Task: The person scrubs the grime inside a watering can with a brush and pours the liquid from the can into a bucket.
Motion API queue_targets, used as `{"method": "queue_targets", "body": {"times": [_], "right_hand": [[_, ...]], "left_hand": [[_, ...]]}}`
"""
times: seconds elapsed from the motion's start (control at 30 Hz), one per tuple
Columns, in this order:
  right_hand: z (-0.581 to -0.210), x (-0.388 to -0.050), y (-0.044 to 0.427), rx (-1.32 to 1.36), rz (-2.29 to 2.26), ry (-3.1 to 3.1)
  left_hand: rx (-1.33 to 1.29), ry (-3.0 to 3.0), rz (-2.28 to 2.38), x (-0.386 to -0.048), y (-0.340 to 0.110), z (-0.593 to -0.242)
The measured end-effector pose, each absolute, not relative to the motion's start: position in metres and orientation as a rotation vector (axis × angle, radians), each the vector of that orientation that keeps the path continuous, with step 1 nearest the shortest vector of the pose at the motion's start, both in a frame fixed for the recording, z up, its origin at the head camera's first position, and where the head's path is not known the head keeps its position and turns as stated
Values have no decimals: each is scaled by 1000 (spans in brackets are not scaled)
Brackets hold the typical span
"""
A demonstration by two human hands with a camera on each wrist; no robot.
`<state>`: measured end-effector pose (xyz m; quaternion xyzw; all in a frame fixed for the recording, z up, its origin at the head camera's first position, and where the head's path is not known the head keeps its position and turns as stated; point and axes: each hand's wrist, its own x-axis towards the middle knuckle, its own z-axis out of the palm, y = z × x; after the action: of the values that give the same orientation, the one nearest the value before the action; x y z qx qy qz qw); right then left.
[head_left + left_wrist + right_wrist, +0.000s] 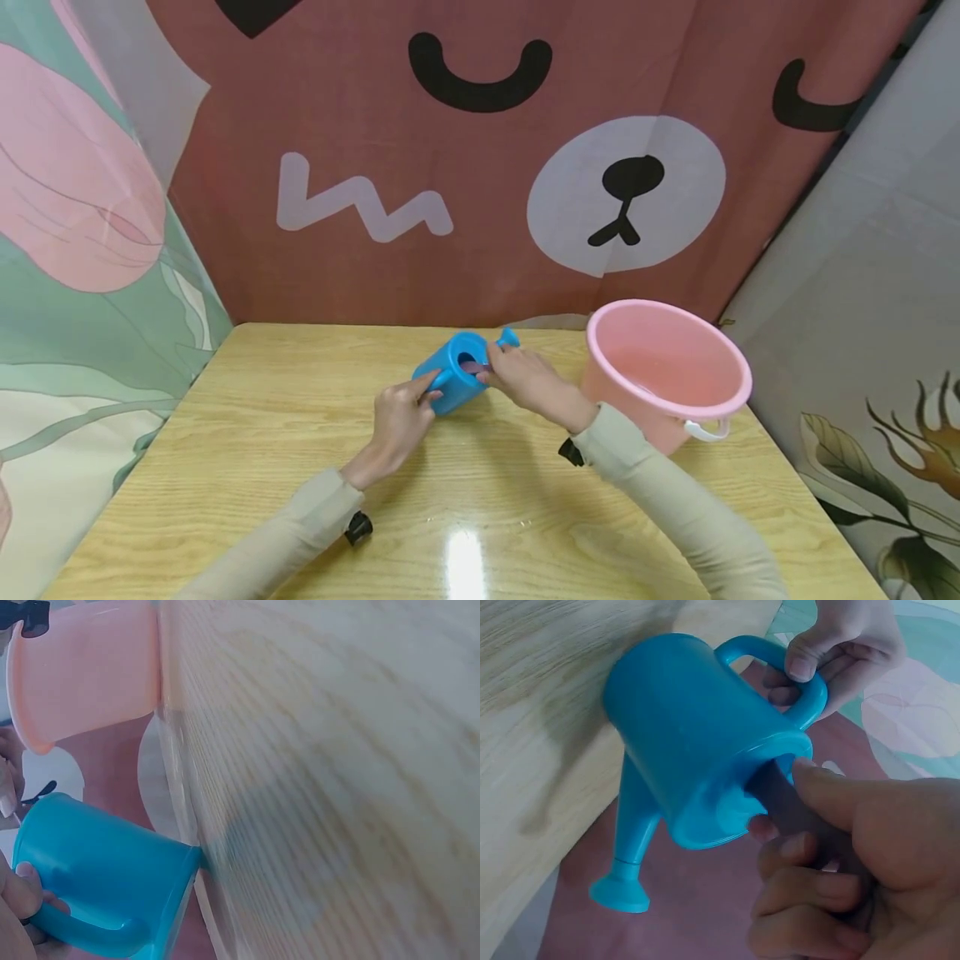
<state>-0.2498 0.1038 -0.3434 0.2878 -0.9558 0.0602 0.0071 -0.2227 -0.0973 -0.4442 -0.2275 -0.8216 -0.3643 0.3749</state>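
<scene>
A blue watering can [459, 400] is tilted over the wooden table, its open top turned toward the right hand. The left hand [397, 421] grips the can's handle [810, 701], thumb and fingers curled round it. In the right wrist view, the right hand [885, 855] holds a mauve-grey strip [799, 814] that looks like cloth. One end of this strip goes into the can's opening; the part inside is hidden. The spout with its flared head [622, 894] points away from the handle. In the left wrist view, the can's base edge appears to touch the table.
A pink bucket [618, 404] with a white handle [708, 430] stands on the table [262, 433] right of the hands, close to the right forearm. Printed curtains [360, 275] hang behind the table and at both sides. Black devices [358, 527] sit at the wrists.
</scene>
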Motion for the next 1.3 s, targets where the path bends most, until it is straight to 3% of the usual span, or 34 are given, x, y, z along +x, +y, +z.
{"method": "queue_targets", "body": {"times": [1.3], "right_hand": [[-324, -254, 123, 965, 405, -2813]], "left_hand": [[-593, -2148, -929, -223, -97, -442]]}}
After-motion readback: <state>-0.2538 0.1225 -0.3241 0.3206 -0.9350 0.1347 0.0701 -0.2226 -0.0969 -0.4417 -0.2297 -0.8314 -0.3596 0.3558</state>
